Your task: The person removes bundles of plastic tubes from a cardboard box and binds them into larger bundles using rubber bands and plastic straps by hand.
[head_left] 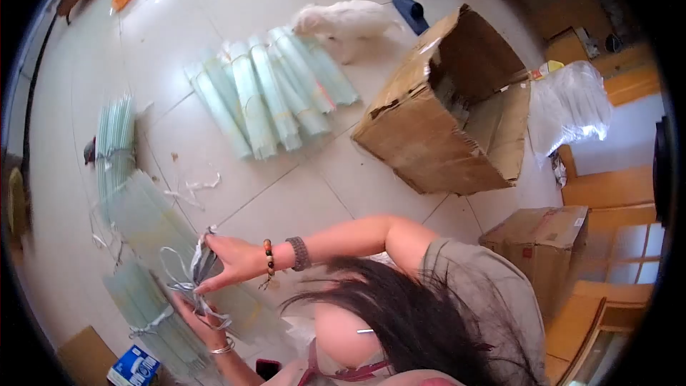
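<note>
Right hand (pixel 239 260): fingers closed on white ties (pixel 187 287). Left hand (pixel 205 323): fingers partly hidden, grip unclear. Pale-green bundle (pixel 151 216): on floor (pixel 314 204), by both hands; slack ties could let it splay.

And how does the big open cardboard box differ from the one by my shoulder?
The big box gapes open; the other box looks closed. The big box has ragged, torn edges; the other box looks neater, with a pale label. Both are brown cardboard.
</note>
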